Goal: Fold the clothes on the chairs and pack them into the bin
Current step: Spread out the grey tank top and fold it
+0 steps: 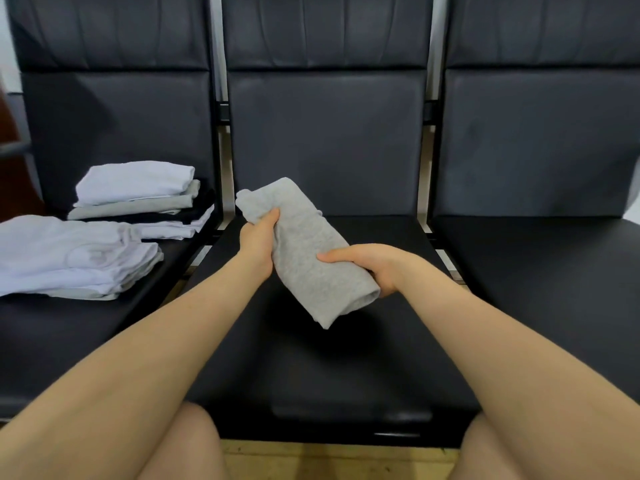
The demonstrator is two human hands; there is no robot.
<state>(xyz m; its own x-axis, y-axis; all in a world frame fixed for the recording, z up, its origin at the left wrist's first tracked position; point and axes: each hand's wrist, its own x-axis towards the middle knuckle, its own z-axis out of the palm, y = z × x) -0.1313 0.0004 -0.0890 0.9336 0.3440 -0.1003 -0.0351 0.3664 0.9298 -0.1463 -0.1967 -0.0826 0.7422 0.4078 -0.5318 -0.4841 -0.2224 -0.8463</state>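
A folded grey garment (304, 247) is held in the air above the middle chair seat (311, 358). My left hand (258, 244) grips its far left edge, thumb on top. My right hand (370, 268) grips its near right end, fingers curled round the fold. On the left chair seat (52, 330) stands a stack of folded clothes (145, 199), white, grey and dark, and in front of it a pile of white folded clothes (72, 258). No bin is in view.
Three black padded chairs stand side by side, with the right chair seat (540, 271) bare. Metal frame bars (429, 223) run between the seats. A strip of wooden floor (339, 459) shows below, between my knees.
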